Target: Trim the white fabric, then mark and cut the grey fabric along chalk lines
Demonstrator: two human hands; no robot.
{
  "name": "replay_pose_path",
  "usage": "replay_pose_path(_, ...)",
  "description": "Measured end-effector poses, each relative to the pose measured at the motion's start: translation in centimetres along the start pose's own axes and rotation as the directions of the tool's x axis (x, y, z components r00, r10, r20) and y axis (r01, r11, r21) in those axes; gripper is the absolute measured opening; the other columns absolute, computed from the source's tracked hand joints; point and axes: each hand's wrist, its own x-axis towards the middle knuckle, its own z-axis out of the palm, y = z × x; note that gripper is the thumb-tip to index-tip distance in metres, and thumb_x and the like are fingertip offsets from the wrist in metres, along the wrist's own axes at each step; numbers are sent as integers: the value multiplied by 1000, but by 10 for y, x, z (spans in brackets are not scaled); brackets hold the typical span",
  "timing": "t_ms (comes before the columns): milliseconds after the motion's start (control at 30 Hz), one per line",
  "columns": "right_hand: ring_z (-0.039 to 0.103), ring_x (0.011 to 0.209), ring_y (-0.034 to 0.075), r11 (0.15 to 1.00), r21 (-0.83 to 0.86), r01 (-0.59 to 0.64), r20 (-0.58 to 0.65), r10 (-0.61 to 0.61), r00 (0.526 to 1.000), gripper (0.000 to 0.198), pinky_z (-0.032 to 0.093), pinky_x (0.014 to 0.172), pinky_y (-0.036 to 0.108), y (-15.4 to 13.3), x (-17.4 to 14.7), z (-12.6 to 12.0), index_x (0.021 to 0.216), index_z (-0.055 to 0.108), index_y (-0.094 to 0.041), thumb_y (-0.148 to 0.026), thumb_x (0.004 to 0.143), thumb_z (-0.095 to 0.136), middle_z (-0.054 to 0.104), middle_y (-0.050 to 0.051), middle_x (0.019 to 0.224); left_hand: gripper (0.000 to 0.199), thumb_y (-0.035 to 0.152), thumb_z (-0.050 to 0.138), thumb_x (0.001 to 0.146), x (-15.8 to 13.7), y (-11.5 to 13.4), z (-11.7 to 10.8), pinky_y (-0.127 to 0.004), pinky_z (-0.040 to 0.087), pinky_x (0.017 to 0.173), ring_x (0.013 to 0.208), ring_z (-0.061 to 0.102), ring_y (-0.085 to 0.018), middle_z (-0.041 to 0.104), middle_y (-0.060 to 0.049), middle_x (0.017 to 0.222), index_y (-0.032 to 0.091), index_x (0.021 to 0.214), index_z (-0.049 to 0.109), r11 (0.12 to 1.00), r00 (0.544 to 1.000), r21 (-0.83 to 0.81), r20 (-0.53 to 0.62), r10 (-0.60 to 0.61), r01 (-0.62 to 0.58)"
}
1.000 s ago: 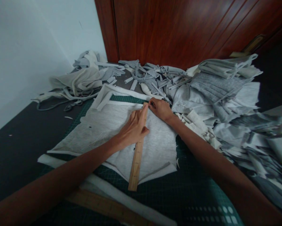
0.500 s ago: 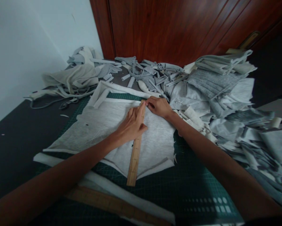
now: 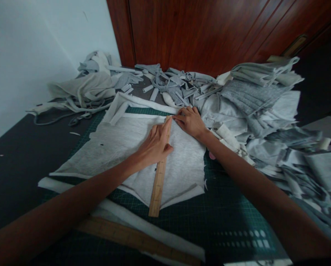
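A light grey piece of knit fabric point(image 3: 123, 142) lies spread on a green cutting mat point(image 3: 223, 207), its far edge folded into a pale band. Across it, running away from me, is a wooden ruler point(image 3: 157, 188). My left hand point(image 3: 154, 144) holds this ruler down, fingers pointing toward its far end and thumb over its right side. Just right of that end, my right hand point(image 3: 191, 123) pinches the fabric's far edge between thumb and fingers; the fingertips partly hide the cloth there.
Nearest me lie a pale fabric strip point(image 3: 154, 225) and a second wooden ruler point(image 3: 126, 235). Heaps of grey cloth point(image 3: 85, 90) and scraps point(image 3: 179, 85) line the back. A tall stack of folded fabric point(image 3: 254, 92) stands right, before a brown wooden door point(image 3: 182, 33).
My right hand has shifted slightly, its fingers now raised and more spread behind the pinch at the fabric edge. The left hand and ruler stay in place.
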Motion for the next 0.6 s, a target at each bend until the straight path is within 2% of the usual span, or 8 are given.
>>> replay_pose_path(167, 53, 115, 33, 997, -69, -37, 24, 39, 999, 38, 37, 101, 49, -6, 5, 3, 132, 76, -23, -28, 110, 45, 67, 16, 123, 96, 15, 55, 85, 1, 1, -3, -56, 41, 120, 136, 45, -40, 42, -24, 156, 6, 167, 4, 1000, 1000, -14, 21, 0, 0)
replay_pose_path(400, 57, 112, 30, 998, -60, -30, 25, 31, 999, 35, 38, 98, 43, 1, 9, 7, 128, 76, -20, -26, 110, 46, 68, 14, 118, 66, 22, 54, 92, 1, 2, -3, -57, 39, 124, 143, 40, -41, 41, -25, 156, 4, 153, 39, 997, 995, 78, 92, -26, 19)
replay_pose_path(500, 57, 114, 30, 998, -62, -18, 2, 19, 1000, 36, 37, 99, 43, 0, 8, 7, 133, 72, -18, -23, 110, 45, 67, 15, 122, 65, 22, 53, 93, 2, 3, -4, -57, 35, 127, 151, 33, -42, 36, -28, 162, 2, 153, 40, 996, 994, 91, 103, -31, 22)
replay_pose_path(600, 58, 114, 29, 998, -61, 9, -15, -10, 1000, 35, 37, 99, 42, -3, 7, 7, 132, 70, -18, -21, 110, 44, 67, 15, 126, 63, 23, 50, 95, 2, 5, -5, -54, 32, 130, 156, 28, -40, 35, -26, 167, 2, 154, 40, 994, 990, 111, 137, -37, 21)
